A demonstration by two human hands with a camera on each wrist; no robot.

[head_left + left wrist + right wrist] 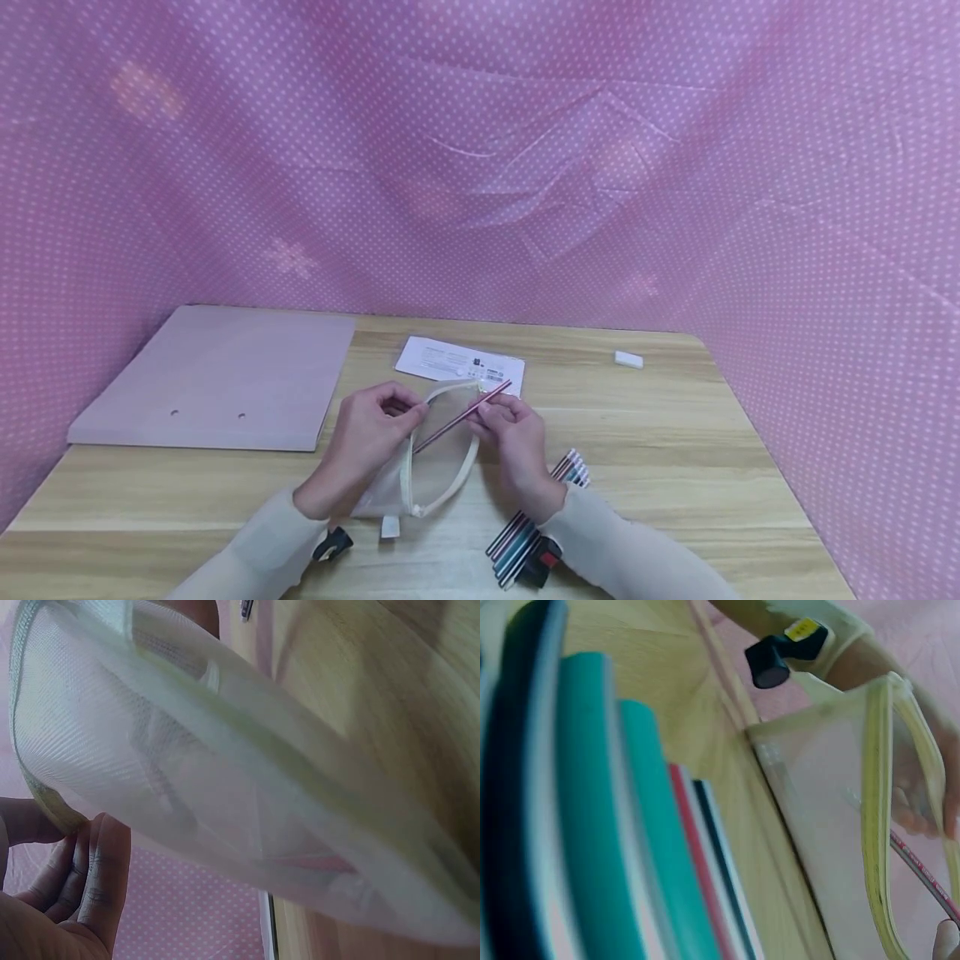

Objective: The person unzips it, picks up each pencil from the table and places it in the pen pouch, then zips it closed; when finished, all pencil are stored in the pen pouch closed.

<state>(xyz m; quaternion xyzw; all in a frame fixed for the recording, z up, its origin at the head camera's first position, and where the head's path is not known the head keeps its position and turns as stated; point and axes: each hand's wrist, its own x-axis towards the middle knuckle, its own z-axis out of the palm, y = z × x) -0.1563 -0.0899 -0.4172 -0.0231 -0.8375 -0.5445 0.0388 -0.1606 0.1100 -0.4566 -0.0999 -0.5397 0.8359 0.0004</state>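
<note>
A pale mesh pouch [438, 475] with a zip rim stands with its mouth spread apart above the table. My left hand [367, 437] pinches the rim on the left side, as the left wrist view shows with the mesh [150, 742] close up. A dark pinkish pencil [461, 417] is held by my right hand [517, 437] between thumb and fingers. The pencil slants down to the left, its lower end inside the mouth. In the right wrist view printing shows along the pencil [924, 876]. Whether the right fingers also touch the rim, I cannot tell.
Several coloured pencils [513, 546] lie in a row under my right forearm. Behind the pouch lies a white printed package [457, 363]. A small white eraser [628, 360] is at the back right. A large pinkish-grey folder [225, 375] covers the back left.
</note>
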